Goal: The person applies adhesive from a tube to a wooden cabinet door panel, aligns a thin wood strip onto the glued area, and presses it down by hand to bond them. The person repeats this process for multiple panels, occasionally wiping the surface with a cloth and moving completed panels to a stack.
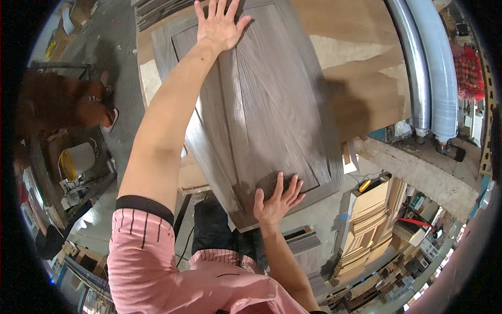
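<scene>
The grey wood-grain panel (269, 99) lies face up on the brown-covered work surface (361, 36), its near end projecting past the surface edge toward the person. The left hand (218, 29) is laid at the panel's far end, fingers spread apart. The right hand (277, 204) is laid on the near end, fingers likewise apart; neither is clamped. From where I stand, applied pressure cannot be judged. A metal roller (418, 78) sits to the right, well apart from both hands.
</scene>
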Demonstrator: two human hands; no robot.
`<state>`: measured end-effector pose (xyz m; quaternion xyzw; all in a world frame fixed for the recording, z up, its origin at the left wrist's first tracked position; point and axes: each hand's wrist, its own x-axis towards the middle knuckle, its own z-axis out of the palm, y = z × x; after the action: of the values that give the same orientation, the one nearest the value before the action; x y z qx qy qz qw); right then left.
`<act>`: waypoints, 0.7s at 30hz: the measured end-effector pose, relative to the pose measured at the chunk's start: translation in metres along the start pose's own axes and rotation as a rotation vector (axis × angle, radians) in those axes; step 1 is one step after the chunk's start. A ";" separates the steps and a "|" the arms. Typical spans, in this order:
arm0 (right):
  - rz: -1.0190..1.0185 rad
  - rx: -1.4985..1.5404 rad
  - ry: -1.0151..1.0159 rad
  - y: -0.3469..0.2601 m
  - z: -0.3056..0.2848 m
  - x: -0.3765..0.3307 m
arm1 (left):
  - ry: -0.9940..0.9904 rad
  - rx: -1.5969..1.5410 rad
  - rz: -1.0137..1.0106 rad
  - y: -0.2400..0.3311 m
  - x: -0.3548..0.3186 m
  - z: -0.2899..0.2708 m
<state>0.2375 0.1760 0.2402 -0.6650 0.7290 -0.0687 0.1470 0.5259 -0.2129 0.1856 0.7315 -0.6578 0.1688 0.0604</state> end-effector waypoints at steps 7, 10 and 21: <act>-0.093 0.067 0.044 0.012 -0.003 0.000 | -0.127 -0.376 0.299 0.073 -0.145 -0.085; -0.105 0.196 0.111 0.017 0.000 0.000 | -0.142 -0.494 0.336 0.102 -0.221 -0.125; -0.165 0.793 0.510 0.027 0.011 -0.013 | -0.405 -0.441 0.329 0.154 -0.377 -0.204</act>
<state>0.2162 0.1928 0.2232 -0.5753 0.6041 -0.5139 0.1999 0.3111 0.1855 0.2330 0.6035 -0.7863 -0.1190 0.0573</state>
